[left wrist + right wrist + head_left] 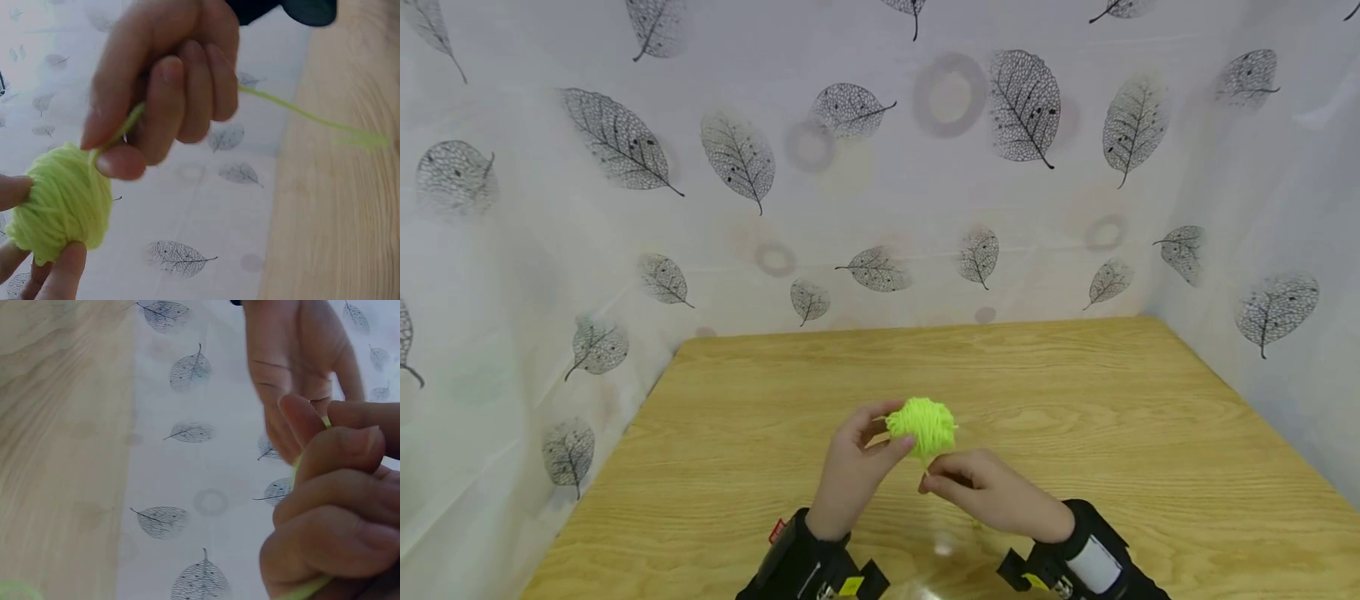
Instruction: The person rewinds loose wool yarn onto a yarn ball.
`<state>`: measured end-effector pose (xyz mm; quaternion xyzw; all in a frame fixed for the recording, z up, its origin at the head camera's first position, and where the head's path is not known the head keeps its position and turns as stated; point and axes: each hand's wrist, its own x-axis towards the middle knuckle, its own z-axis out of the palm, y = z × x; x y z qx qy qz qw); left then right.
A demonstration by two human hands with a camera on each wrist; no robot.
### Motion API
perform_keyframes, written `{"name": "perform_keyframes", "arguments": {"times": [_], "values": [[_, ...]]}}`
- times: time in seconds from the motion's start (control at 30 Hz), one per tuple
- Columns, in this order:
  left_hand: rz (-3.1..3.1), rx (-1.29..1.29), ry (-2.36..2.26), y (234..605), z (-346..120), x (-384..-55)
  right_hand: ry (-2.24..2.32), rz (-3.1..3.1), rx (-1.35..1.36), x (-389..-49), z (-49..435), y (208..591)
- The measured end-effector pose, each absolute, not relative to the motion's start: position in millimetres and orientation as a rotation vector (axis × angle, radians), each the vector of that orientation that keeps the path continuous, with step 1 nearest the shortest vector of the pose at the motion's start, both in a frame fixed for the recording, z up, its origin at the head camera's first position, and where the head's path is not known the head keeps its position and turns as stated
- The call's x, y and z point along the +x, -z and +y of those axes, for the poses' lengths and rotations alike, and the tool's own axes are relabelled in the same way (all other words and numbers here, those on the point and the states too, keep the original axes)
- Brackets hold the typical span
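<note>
A neon yellow-green ball of yarn point(929, 427) is up in front of the body, above the table. My left hand point(859, 468) grips it between thumb and fingertips, which press into the wound strands in the left wrist view. Just right of the ball, my right hand point(988, 493) pinches the yarn strand point(134, 119) between thumb and index finger, its other fingers curled. From that pinch the strand runs up to the ball; its other side passes out behind the right hand toward the table. In the right wrist view the ball is hidden.
A wood-grain table point(737, 417) spreads below both hands. White sheeting point(880, 192) printed with leaf skeletons hangs at the back and sides. A small heap of loose yarn point(365, 137) shows over the wood in the left wrist view. Both wrists wear black camera straps.
</note>
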<state>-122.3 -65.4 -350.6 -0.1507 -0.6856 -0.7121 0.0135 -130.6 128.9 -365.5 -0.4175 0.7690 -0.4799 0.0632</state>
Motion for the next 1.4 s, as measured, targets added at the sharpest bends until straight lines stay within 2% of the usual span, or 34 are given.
{"name": "perform_keyframes", "arguments": {"times": [0.2, 0.47, 0.67, 0.93, 1.13, 1.4], "values": [[-2.274, -0.554, 1.831, 359, -64, -125, 1.396, 2.355, -1.243, -123, 136, 351], [-2.475, -0.705, 1.836, 362, -65, -127, 1.505, 2.356, -1.257, -121, 152, 335], [-2.577, -0.831, 2.032, 361, -69, -128, 1.55, 2.39, -1.23, -131, 167, 335], [-2.483, -0.971, 2.44, 358, -73, -130, 1.604, 2.338, -1.038, -144, 178, 338], [-2.121, -1.118, 2.869, 359, -79, -131, 1.684, 2.29, -1.067, -152, 175, 350], [-1.475, -1.02, 3.227, 357, -83, -132, 1.671, 2.285, -1.075, -158, 165, 364]]}}
